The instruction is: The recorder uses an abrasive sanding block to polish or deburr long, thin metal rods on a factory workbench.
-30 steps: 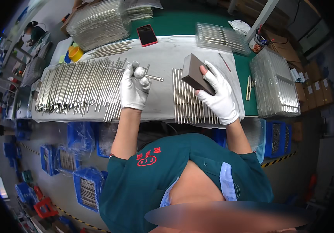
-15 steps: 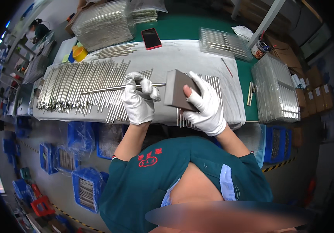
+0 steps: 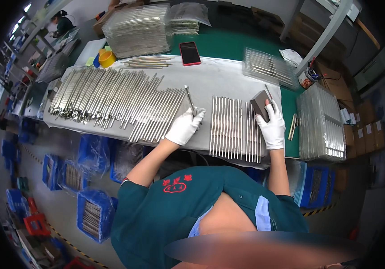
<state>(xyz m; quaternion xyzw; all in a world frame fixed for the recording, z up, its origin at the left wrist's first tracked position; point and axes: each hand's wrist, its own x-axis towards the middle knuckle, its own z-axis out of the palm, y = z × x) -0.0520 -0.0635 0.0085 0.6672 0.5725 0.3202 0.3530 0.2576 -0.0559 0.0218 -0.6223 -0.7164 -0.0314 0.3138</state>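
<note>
My left hand [image 3: 185, 128], in a white glove, is closed round a slim metal rod [image 3: 189, 97] whose upper part points away from me. At the right, my right hand [image 3: 273, 130], also gloved, grips a grey-brown block [image 3: 259, 102] at the far end of the right-hand rods. A thumb or fingertip shows bare at that glove's tip. Between my hands several rods [image 3: 226, 127] lie side by side in neat rows on the white cloth [image 3: 200, 80]. Left of my left hand spreads a large pile of similar rods [image 3: 105, 96].
A red-edged phone [image 3: 190, 54] lies behind the cloth. Stacked clear trays stand at back left [image 3: 136, 31] and right [image 3: 321, 121]; a flat tray of rods [image 3: 268, 67] is at back right. A yellow tape roll [image 3: 107, 58] and a pen pot [image 3: 307, 78] are nearby.
The rod, formerly held sideways against the raised block, now points away from me. My hands have parted, the right carrying the block rightward and the left lowering toward the cloth.
</note>
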